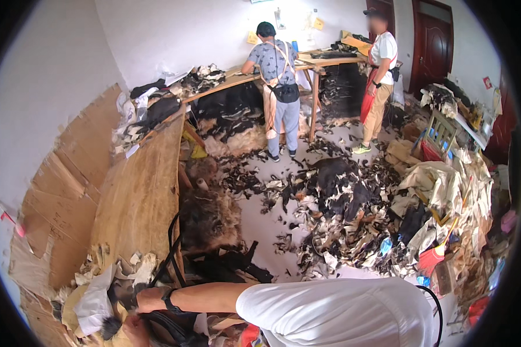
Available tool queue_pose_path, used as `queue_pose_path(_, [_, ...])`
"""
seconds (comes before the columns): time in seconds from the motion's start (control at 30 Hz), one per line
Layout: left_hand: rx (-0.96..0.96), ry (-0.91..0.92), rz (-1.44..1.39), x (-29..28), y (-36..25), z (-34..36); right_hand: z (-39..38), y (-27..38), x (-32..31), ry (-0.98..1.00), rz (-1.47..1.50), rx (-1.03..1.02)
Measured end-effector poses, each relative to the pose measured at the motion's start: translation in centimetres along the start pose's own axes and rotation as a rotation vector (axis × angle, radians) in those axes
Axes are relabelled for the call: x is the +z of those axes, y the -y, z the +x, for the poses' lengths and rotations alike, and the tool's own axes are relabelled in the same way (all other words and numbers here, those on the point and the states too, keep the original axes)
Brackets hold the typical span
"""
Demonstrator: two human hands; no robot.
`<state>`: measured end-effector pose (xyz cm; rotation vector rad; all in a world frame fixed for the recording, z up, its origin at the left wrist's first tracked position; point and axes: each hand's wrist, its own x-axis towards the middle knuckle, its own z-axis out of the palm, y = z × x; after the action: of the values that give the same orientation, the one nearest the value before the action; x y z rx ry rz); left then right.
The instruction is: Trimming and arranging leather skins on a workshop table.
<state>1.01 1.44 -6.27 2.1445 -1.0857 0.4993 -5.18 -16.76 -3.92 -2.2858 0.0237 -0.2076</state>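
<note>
My right arm, in a white sleeve with a black band at the wrist, reaches left across the lower edge. Its hand, my right hand (149,300), is closed over the near end of the workbench; whatever its fingers hold is hidden. Just below it is my left hand (135,331), partly cut off by the lower edge, its fingers not clear. Beside that hand shows a dark bristly tuft (111,328), either a brush or a fur scrap. White sheet material (95,301) and pale hide scraps (145,269) lie around both hands.
A long wooden board (139,196) runs away from me, with cardboard (69,185) along the wall. A black cable (172,248) loops near my wrist. Fur scraps (347,225) heap on the floor. Two people, one at a far table (220,85), stand ahead. A red broom (431,257) leans right.
</note>
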Motion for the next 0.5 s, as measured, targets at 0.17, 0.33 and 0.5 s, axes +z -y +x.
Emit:
queue_pose_path(0.17, [0.042,0.09,0.154,1.9,-1.9,1.7,0.5,-0.9,1.0,-0.08,0.05,0.079])
queue_pose_path(0.33, [0.232,0.281,0.166,2.8,-5.9,3.8,2.6,-1.5,2.8,-0.018,0.045,0.188])
queue_pose_path(0.5, [0.201,0.517,0.257,-0.2,-9.2,1.1,0.9,0.1,3.0,0.022,0.115,0.184])
